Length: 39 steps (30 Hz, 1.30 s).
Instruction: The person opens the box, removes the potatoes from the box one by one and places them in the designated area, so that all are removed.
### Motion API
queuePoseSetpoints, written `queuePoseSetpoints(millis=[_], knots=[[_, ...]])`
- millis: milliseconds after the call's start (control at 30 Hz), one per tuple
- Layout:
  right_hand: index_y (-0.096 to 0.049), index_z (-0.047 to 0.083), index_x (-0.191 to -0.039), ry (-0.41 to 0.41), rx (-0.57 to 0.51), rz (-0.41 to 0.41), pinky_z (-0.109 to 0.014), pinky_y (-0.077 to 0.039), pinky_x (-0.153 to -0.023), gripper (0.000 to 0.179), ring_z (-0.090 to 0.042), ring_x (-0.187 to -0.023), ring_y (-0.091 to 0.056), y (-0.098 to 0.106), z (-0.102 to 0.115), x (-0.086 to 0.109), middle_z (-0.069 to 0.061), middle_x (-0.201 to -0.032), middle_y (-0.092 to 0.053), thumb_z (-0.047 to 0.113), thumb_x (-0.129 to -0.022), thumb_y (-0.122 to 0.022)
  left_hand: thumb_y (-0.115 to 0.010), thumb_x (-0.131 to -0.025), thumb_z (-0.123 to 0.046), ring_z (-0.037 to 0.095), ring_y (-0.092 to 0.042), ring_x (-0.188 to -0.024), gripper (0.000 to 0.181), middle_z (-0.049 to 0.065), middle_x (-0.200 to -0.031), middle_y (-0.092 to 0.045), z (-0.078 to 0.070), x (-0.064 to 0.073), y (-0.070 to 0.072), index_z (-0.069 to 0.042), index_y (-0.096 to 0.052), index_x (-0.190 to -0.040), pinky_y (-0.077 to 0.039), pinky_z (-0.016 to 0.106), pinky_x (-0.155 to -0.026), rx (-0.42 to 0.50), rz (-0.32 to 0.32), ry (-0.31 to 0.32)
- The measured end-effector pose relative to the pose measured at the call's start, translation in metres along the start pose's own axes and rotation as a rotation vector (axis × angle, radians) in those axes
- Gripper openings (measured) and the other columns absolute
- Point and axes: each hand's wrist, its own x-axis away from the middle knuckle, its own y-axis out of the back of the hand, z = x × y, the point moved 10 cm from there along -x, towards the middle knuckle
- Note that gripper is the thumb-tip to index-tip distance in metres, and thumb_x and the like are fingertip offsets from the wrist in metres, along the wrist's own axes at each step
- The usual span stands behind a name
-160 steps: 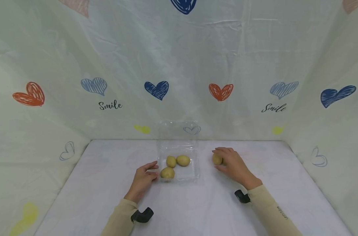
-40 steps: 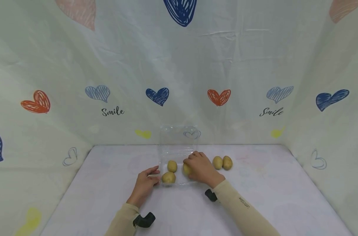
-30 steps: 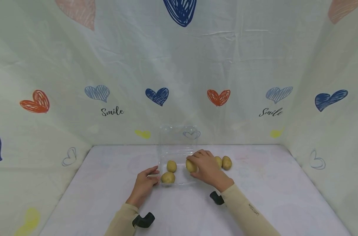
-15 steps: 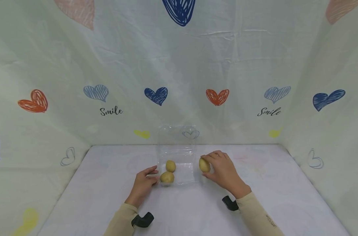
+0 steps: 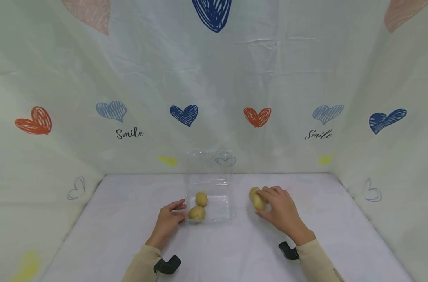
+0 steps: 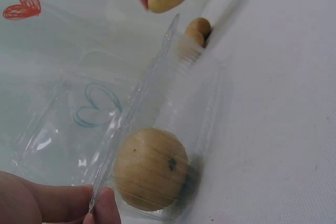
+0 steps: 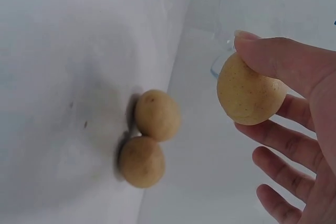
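Note:
My left hand [image 5: 166,223] pinches the left rim of a clear plastic clamshell box [image 5: 221,206] between thumb and finger, as the left wrist view shows. Two potatoes lie along the box's left side, a smaller one [image 5: 201,199] behind a larger one [image 5: 197,213]. To the right of the box, my right hand [image 5: 283,211] grips another potato [image 7: 251,90] with thumb and fingertips, held above the table. Beyond it two more potatoes sit side by side on the table, one [image 7: 157,115] touching the other [image 7: 142,162]; the hand partly covers them in the head view.
The box's transparent lid [image 5: 208,166] stands raised at the back, near the curtain [image 5: 214,78] printed with hearts. A white cloth covers the table [image 5: 214,250]. Black camera mounts sit on the left wrist [image 5: 167,265] and right wrist [image 5: 289,250].
Over the last second or so, my right hand has lifted a potato out of the box and carried it right, over the two on the table. My left hand stays at the rim.

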Motion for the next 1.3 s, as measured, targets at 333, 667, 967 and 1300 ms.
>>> queuePoseSetpoints(millis=[333,667,967,1300], knots=[[-0.076,0.002,-0.120,-0.053,-0.003,-0.015,-0.053,-0.053,-0.087,0.062,-0.035,-0.108,-0.064,0.006,-0.025,0.014,-0.011,-0.109,-0.076,0.019,-0.066,-0.102,-0.063,-0.096,0.009,0.017,-0.066,-0.094,0.050,0.027,-0.132,-0.061,0.002,-0.001,0.000,0.011,-0.055,-0.145,-0.057,0.026,-0.077,-0.008,-0.001,0.014],[-0.075,-0.001,-0.120,-0.114,0.046,-0.027,-0.058,-0.053,-0.085,0.059,-0.042,-0.107,-0.064,0.012,-0.057,0.023,-0.019,-0.111,-0.076,0.014,-0.068,-0.100,-0.063,-0.096,0.009,0.016,-0.066,-0.090,0.049,0.027,-0.131,-0.061,-0.001,0.001,-0.001,0.012,-0.055,-0.144,-0.058,0.025,-0.076,0.001,-0.003,0.004],[-0.073,-0.003,-0.122,-0.199,0.071,0.054,-0.061,-0.052,-0.087,0.056,-0.047,-0.108,-0.063,-0.003,-0.087,0.022,-0.022,-0.112,-0.074,0.015,-0.075,-0.096,-0.063,-0.094,0.010,0.014,-0.066,-0.089,0.051,0.027,-0.131,-0.062,0.002,-0.001,0.000,0.012,-0.055,-0.145,-0.057,0.024,-0.075,-0.004,-0.009,0.011],[-0.072,-0.004,-0.122,-0.214,0.067,0.107,-0.061,-0.052,-0.088,0.055,-0.046,-0.108,-0.063,-0.021,-0.099,0.014,-0.023,-0.113,-0.074,0.016,-0.077,-0.095,-0.065,-0.095,0.010,0.014,-0.066,-0.089,0.052,0.028,-0.132,-0.062,0.002,-0.002,0.000,0.012,-0.054,-0.146,-0.058,0.025,-0.076,0.003,-0.012,0.016]])
